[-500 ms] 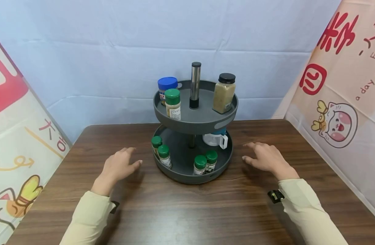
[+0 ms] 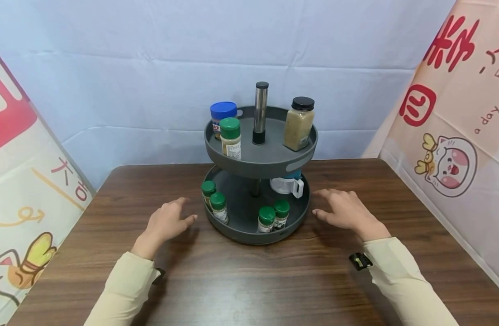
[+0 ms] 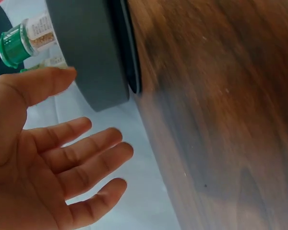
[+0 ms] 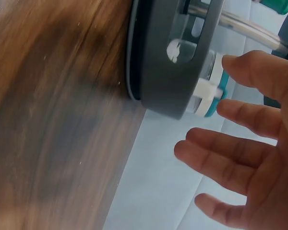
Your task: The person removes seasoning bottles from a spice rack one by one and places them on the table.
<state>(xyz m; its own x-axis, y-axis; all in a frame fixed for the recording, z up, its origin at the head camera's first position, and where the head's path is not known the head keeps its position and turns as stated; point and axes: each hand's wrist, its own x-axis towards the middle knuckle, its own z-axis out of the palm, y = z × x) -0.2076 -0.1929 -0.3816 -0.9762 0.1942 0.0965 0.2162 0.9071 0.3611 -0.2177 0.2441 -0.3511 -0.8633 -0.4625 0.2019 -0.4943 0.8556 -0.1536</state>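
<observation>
A dark grey two-tier round rack [image 2: 257, 168] with a metal post [image 2: 260, 106] stands on the table. To its left is my left hand [image 2: 165, 224], fingers relaxed and holding nothing; the left wrist view shows its palm [image 3: 29, 167] facing the rack's lower tray [image 3: 93, 57]. My right hand [image 2: 344, 210] hovers just off the rack's right side, fingers apart. In the right wrist view a white-handled jar with a blue lid [image 4: 209, 91] lies beyond the fingers. Green-capped spice jars [image 2: 219, 208] stand at the lower tier's left, and two more [image 2: 267, 219] at its front right.
The upper tier bears a blue-lidded jar [image 2: 223, 115], a green-capped shaker [image 2: 230, 136] and a black-lidded square jar [image 2: 299, 124]. Under everything is a brown wooden table [image 2: 249, 280]. A pale cloth [image 2: 131, 81] hangs behind, with printed cloths at both sides.
Both hands have moved inward toward the rack, the left one to the right and the right one to the left. The rack and jars look unmoved.
</observation>
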